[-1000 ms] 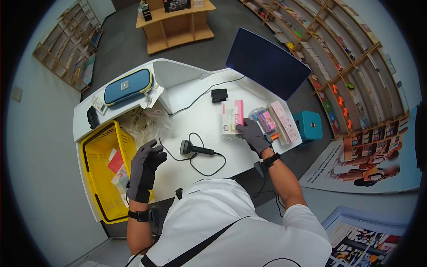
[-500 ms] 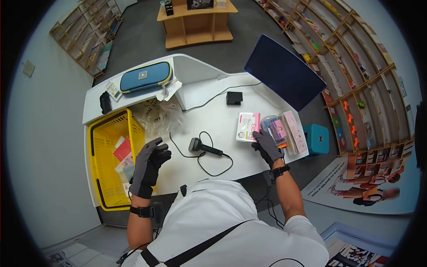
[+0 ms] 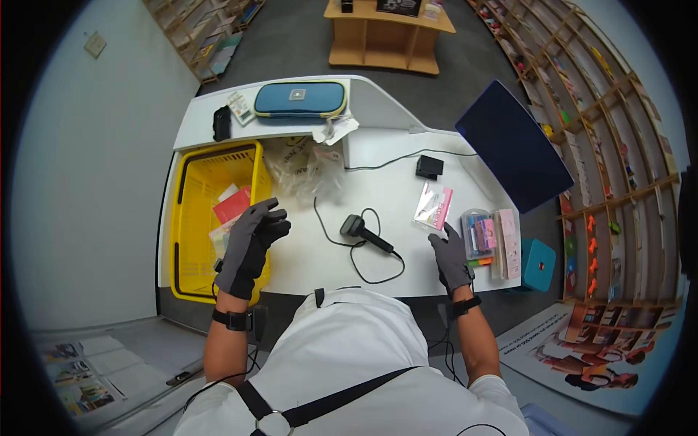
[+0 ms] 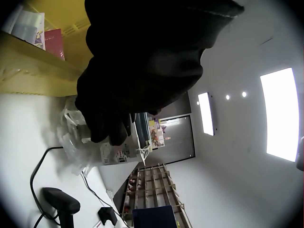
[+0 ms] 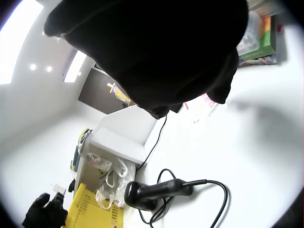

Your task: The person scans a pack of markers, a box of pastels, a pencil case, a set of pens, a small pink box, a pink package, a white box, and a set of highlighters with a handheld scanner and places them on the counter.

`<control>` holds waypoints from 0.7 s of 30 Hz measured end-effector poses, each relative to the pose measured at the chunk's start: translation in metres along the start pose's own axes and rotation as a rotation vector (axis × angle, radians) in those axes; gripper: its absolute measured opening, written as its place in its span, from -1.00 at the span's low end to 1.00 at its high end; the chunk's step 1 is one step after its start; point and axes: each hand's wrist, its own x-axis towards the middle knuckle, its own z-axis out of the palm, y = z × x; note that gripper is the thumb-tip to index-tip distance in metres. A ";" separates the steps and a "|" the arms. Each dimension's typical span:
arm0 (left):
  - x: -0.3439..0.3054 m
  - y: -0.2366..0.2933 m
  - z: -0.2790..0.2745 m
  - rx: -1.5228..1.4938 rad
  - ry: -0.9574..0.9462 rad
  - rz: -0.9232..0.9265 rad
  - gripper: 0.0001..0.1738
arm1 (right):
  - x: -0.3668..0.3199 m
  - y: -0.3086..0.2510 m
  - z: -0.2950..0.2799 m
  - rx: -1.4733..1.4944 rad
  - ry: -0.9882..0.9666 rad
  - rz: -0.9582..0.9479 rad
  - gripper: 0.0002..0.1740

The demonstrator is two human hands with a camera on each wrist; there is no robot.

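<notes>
Holding nothing, my left hand (image 3: 246,251) hangs by the basket (image 3: 177,236), apart from my loose right hand (image 3: 452,261) beside the packet (image 3: 434,205), likely light, slick, best pinched at its edges.

"The basket (image 3: 195,218)?"
"Smooth plastic; the scanner (image 3: 376,241) is matt plastic."
"And the packet (image 3: 434,206)?"
"Glossy, possibly plastic film, but it's small here."
"The bag (image 3: 326,173)?"
"Thin, crinkled plastic. The bench (image 3: 309,265) is smooth."

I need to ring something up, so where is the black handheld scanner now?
In the head view, the black handheld scanner lies mid-counter, between the two gloved hands, right of the yellow plastic basket.
</notes>
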 end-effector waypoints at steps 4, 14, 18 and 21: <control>-0.002 0.015 -0.014 -0.043 0.016 0.045 -0.54 | -0.018 -0.027 0.035 -0.305 -0.097 -0.254 -0.12; -0.027 0.099 -0.072 0.040 0.231 0.033 -0.46 | -0.003 -0.079 0.117 -0.516 -0.533 -0.433 -0.31; -0.034 0.106 -0.093 0.206 0.277 -0.115 -0.42 | 0.003 -0.081 0.132 -0.584 -0.524 -0.489 -0.47; -0.029 0.097 -0.107 0.457 0.286 -0.236 -0.40 | 0.008 -0.071 0.145 -0.634 -0.505 -0.511 -0.54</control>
